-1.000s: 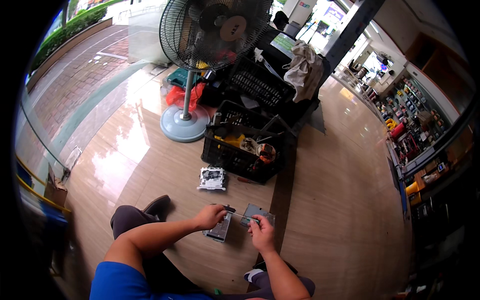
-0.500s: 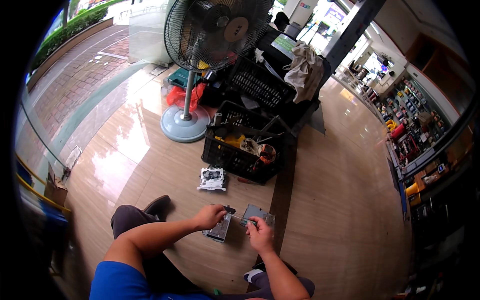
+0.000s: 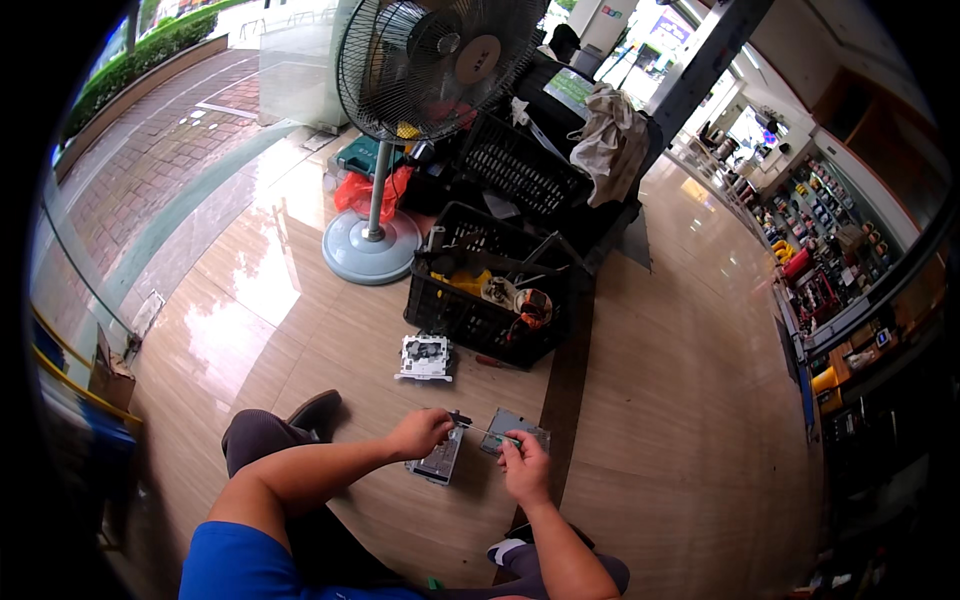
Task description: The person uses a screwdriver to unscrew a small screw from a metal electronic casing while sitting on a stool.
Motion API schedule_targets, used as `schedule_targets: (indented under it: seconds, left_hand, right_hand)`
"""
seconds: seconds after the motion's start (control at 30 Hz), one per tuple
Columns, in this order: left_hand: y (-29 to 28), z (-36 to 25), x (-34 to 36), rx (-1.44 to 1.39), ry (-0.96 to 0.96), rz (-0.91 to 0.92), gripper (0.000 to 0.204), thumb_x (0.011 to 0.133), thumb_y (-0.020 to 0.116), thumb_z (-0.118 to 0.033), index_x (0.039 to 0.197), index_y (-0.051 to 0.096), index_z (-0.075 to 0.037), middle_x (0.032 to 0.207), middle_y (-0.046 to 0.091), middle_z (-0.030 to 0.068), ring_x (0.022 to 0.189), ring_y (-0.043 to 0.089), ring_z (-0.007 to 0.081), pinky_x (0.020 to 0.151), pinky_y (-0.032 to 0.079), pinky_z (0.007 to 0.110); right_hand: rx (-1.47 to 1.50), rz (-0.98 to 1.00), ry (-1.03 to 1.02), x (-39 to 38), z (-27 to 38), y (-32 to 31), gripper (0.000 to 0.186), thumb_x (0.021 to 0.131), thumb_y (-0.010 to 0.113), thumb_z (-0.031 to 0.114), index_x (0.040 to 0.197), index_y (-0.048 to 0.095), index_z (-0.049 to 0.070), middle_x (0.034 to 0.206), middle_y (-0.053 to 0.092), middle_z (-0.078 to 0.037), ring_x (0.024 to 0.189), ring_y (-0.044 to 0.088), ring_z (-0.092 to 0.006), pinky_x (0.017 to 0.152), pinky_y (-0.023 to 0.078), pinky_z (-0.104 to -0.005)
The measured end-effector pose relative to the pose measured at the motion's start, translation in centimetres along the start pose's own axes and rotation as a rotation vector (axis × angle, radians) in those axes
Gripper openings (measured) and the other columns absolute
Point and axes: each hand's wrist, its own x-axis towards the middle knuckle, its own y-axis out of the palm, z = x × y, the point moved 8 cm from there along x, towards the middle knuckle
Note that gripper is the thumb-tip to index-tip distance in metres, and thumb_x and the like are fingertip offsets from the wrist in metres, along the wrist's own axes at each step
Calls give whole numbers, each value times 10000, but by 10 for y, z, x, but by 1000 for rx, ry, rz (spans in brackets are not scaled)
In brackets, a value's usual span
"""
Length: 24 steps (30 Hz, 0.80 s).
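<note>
My left hand [image 3: 423,434] is closed, pinching a small black part [image 3: 460,418] between thumb and fingers. My right hand [image 3: 524,470] grips a small screwdriver [image 3: 487,434] by its handle, and its thin shaft points left at the black part. Whether the tip touches that part is too small to tell. Under my hands a grey box-shaped device housing [image 3: 436,464] lies on the floor. Beside it, partly behind my right hand, is a flat grey panel [image 3: 508,422]. A white and metal mechanism frame [image 3: 425,358] lies farther off, touched by neither hand.
A black plastic crate [image 3: 470,320] full of tools and parts stands ahead, with another black crate [image 3: 525,165] behind it. Left of them rises a pedestal fan [image 3: 372,250] near a red plastic bag [image 3: 355,192]. A dark strip [image 3: 568,400] crosses the tiled floor. Stocked shelves [image 3: 820,230] line the right.
My right hand has shifted slightly right with the screwdriver, and more of its shaft shows. My left hand stays in place. The fan's head has swung a little to the right.
</note>
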Motion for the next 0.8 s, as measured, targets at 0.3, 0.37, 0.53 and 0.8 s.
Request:
schedule_targets:
  seconds: [0.3, 0.37, 0.53, 0.8]
  left_hand:
    - [0, 1, 1, 33, -19, 2, 241, 954, 525, -218, 901, 621, -3, 760, 680, 111, 711, 669, 217, 669, 521, 347]
    - [-1, 1, 0, 7, -25, -2, 243, 955, 525, -219, 891, 622, -5, 756, 680, 108, 708, 669, 218, 666, 520, 349]
    - [-1, 1, 0, 28, -8, -2, 242, 956, 525, -219, 891, 621, -6, 756, 680, 106, 706, 669, 219, 663, 519, 350]
    - [3, -4, 1, 15, -2, 18, 266, 963, 508, -236, 895, 613, -2, 782, 681, 135, 749, 671, 276, 699, 519, 386]
  right_hand:
    - [7, 31, 20, 0, -1, 2, 172, 943, 560, 93, 1102, 582, 31, 818, 638, -29, 641, 563, -56, 562, 469, -205]
    - [28, 4, 28, 0, 1, -1, 176, 942, 562, 94, 1105, 582, 30, 821, 639, -31, 644, 565, -56, 564, 470, -206]
    - [8, 70, 66, -2, -4, 8, 171, 944, 555, 92, 1102, 579, 30, 819, 637, -28, 640, 562, -58, 568, 468, -205]
    - [-120, -33, -107, 9, -15, -13, 172, 947, 554, 99, 1102, 584, 32, 824, 638, -27, 646, 566, -57, 569, 471, -205]
